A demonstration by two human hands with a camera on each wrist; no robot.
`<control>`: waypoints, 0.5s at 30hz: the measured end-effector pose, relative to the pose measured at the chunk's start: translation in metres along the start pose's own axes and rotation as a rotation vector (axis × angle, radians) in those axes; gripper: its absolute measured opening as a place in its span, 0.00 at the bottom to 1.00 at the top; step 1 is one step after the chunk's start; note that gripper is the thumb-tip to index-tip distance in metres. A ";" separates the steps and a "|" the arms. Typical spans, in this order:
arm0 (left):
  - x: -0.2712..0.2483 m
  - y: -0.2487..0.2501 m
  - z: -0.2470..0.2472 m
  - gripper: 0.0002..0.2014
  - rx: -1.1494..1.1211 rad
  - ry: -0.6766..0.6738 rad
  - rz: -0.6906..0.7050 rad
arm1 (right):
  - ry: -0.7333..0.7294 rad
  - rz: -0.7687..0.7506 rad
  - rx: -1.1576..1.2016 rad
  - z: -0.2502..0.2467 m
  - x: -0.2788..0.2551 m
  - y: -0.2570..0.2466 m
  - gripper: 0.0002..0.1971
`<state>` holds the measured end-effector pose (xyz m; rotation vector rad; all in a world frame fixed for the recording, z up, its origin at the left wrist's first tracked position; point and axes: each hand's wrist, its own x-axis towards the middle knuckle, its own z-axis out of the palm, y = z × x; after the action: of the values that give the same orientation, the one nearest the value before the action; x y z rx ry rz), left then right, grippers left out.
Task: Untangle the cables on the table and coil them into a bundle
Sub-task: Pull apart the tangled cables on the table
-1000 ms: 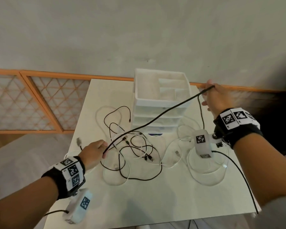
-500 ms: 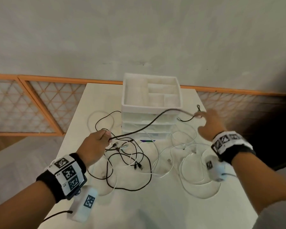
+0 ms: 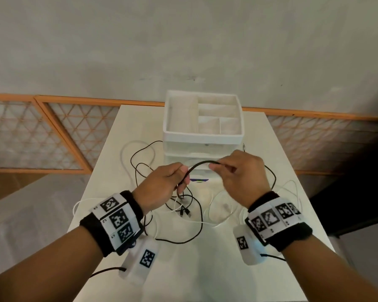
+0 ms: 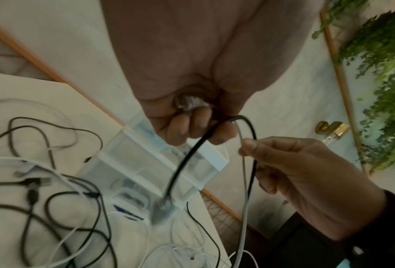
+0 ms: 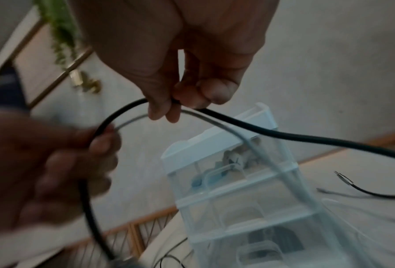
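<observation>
Above table (image 3: 205, 269), hands closer than before

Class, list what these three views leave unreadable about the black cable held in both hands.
- Head view: the left hand covers its grip on the black cable.
- Left wrist view: the hanging plug is blurred.
- Right wrist view: the cable runs off the right edge.

Black cable (image 3: 198, 165); white table (image 3: 249, 280); checkered wristbands (image 3: 116, 219).
</observation>
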<state>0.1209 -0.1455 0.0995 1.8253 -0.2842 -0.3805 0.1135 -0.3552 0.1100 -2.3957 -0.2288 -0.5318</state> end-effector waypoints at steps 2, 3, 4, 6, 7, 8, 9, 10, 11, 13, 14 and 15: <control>-0.007 -0.007 -0.001 0.18 -0.025 0.017 -0.008 | 0.065 0.097 0.055 -0.009 0.001 0.006 0.13; -0.010 -0.011 -0.002 0.18 -0.033 0.031 -0.011 | 0.059 0.135 0.073 -0.012 0.000 0.008 0.14; -0.013 -0.014 -0.004 0.17 -0.028 0.044 -0.007 | 0.024 0.171 0.089 -0.014 -0.001 0.009 0.14; -0.018 -0.019 -0.010 0.17 -0.009 0.045 0.003 | -0.067 0.247 0.110 -0.011 -0.006 0.009 0.15; -0.020 -0.021 -0.014 0.18 0.014 0.035 -0.004 | -0.094 0.278 0.116 -0.009 -0.009 0.010 0.14; -0.022 -0.025 -0.018 0.18 0.049 0.027 -0.022 | -0.105 0.297 0.126 -0.006 -0.011 0.011 0.14; -0.024 -0.028 -0.023 0.18 0.080 0.023 -0.042 | -0.108 0.312 0.155 -0.003 -0.013 0.012 0.13; -0.026 -0.028 -0.027 0.18 0.091 0.027 -0.052 | -0.125 0.319 0.206 -0.001 -0.014 0.011 0.11; -0.027 -0.028 -0.031 0.18 0.098 0.037 -0.044 | -0.183 0.330 0.282 0.000 -0.017 0.008 0.07; -0.027 -0.020 -0.036 0.18 0.201 0.083 0.030 | -0.419 0.357 0.384 0.008 -0.023 0.000 0.14; -0.026 -0.013 -0.038 0.17 0.273 0.113 0.092 | -0.557 0.348 0.337 0.015 -0.029 -0.004 0.16; -0.024 -0.004 -0.040 0.17 0.322 0.151 0.158 | -0.682 0.308 0.207 0.024 -0.035 -0.005 0.15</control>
<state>0.1145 -0.0998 0.1085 2.1173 -0.3998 -0.0874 0.0877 -0.3369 0.0806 -2.2649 -0.1875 0.4432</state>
